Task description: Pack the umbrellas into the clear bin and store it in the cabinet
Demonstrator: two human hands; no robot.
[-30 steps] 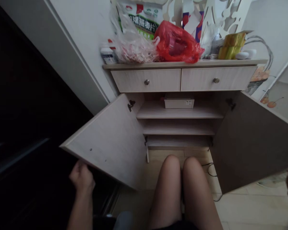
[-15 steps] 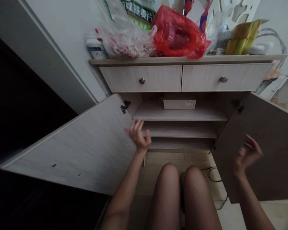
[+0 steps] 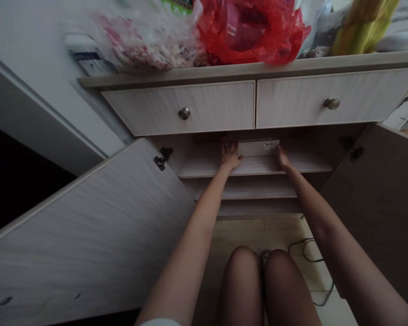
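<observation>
A white box with a small printed label sits on the upper shelf inside the cabinet. My left hand is at the box's left end, thumb toward its front and the other fingers partly lost in shadow. Against the right end rests my right hand, its fingertips hidden along the box's side. Between them the two hands grip the box.
Two cabinet doors stand swung out, the left door and the right door. Drawers with round knobs run above the opening. A red plastic bag lies on top. A black cable curls on the floor.
Both hands have moved forward and inward from beside the doors to the ends of the white box. The view has come closer to the cabinet.
</observation>
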